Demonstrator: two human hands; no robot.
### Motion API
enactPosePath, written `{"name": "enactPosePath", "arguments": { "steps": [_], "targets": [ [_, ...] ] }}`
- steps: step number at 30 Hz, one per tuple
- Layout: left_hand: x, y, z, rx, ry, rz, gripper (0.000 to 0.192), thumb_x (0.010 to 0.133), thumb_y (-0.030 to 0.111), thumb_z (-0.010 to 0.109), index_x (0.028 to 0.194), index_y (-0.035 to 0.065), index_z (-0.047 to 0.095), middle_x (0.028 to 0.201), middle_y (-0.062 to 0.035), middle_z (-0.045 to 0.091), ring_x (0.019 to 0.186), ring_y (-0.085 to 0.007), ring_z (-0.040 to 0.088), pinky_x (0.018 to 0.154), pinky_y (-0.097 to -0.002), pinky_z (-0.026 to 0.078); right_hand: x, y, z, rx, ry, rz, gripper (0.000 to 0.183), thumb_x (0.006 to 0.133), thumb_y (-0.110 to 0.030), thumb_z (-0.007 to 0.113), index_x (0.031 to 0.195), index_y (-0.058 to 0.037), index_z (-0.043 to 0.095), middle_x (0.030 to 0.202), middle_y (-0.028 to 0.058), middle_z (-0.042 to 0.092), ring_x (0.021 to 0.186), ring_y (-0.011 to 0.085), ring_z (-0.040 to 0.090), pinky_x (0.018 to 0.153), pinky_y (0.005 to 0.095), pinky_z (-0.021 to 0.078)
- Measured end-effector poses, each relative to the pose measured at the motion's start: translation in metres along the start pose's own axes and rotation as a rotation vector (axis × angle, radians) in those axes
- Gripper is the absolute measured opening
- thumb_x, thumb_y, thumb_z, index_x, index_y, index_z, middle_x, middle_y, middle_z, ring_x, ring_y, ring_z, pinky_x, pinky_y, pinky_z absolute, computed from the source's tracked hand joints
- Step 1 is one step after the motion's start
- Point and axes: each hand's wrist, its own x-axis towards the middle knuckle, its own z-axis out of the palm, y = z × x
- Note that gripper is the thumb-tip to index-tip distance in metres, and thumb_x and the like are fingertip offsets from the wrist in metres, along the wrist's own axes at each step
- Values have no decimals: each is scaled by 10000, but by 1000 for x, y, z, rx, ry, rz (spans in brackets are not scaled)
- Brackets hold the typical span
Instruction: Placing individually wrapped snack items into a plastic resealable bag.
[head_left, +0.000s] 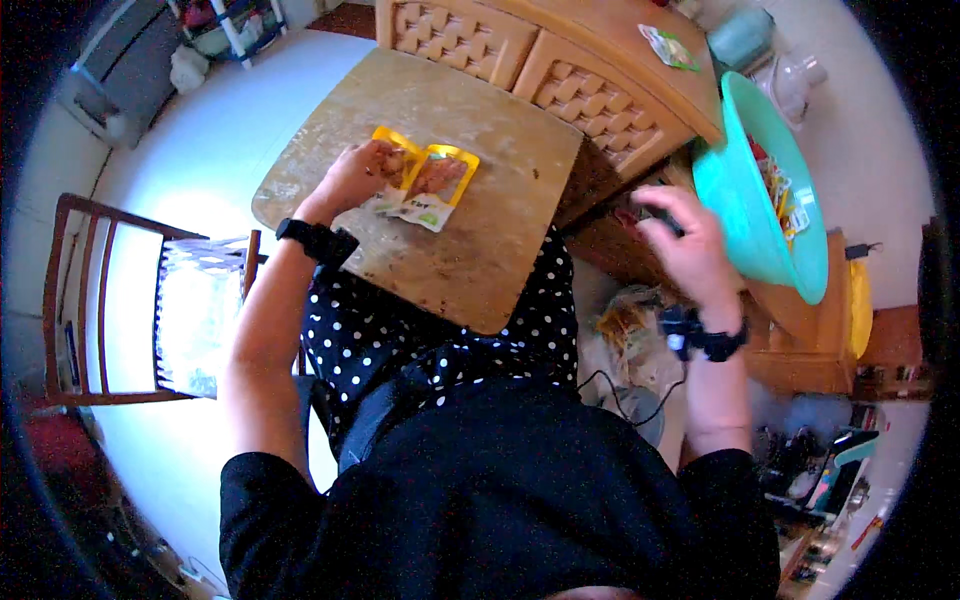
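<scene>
Two yellow-edged plastic food packets lie side by side on a worn wooden tabletop (480, 262) in front of me. The right packet (441, 184) has a clear window with reddish-brown contents and a white printed end towards me. My left hand (352, 178) grips the left edge of the left packet (397, 163), its fingers covering part of it. Off the tabletop's right side, my right hand (690, 240) is raised and blurred, thumb and fingers apart, with nothing plainly between them. It is near the turquoise basin (712, 184). Both wrists wear black bands.
A wooden cabinet (525, 56) with woven-pattern doors borders the far side; a small packet (669, 48) lies on its top. The basin holds several colourful packets (780, 191). A clear plastic bag (622, 322) and a dark cable (645, 420) sit low right. A chair (199, 315) stands left.
</scene>
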Motion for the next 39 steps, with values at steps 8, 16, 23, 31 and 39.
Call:
{"name": "enactPosePath", "arguments": {
  "steps": [8, 16, 23, 31, 39],
  "targets": [
    [-13, 122, 43, 484, 130, 320, 392, 742, 182, 614, 1125, 122, 554, 1245, -178, 432, 1143, -357, 420, 933, -480, 361, -27, 94, -199, -430, 369, 380, 205, 852, -221, 585, 1020, -108, 620, 960, 38, 645, 909, 131, 593, 807, 275, 459],
    [-68, 205, 127, 340, -420, 369, 621, 677, 299, 684, 1231, 107, 477, 1399, -202, 274, 1301, -365, 238, 1022, -571, 186, 21, 159, -274, -548, 456, 370, 197, 806, -122, 561, 906, 37, 622, 878, 139, 652, 771, 207, 625, 708, 331, 489],
    [-69, 195, 144, 466, -423, 395, 507, 623, 312, 688, 1087, 125, 599, 1401, -188, 277, 1302, -369, 222, 1037, -566, 138, 4, 352, -268, -880, 7, 493, 218, 786, -190, 589, 989, -129, 642, 959, 85, 650, 849, 230, 616, 785, 349, 480],
    [-68, 192, 145, 484, -423, 355, 454, 628, 316, 650, 1041, 130, 620, 1403, -169, 288, 1304, -382, 214, 1032, -590, 115, -12, 411, -214, -738, -509, 970, 326, 831, -163, 471, 1138, -117, 567, 1102, 168, 582, 874, 317, 597, 739, 415, 482],
    [-68, 192, 146, 454, -395, 379, 434, 629, 309, 648, 1021, 124, 625, 1402, -166, 293, 1299, -381, 226, 1034, -581, 124, -26, 403, -272, -514, -221, 902, 310, 896, -276, 438, 1022, -45, 603, 994, 92, 621, 915, 212, 586, 814, 320, 441]
  ]
}}
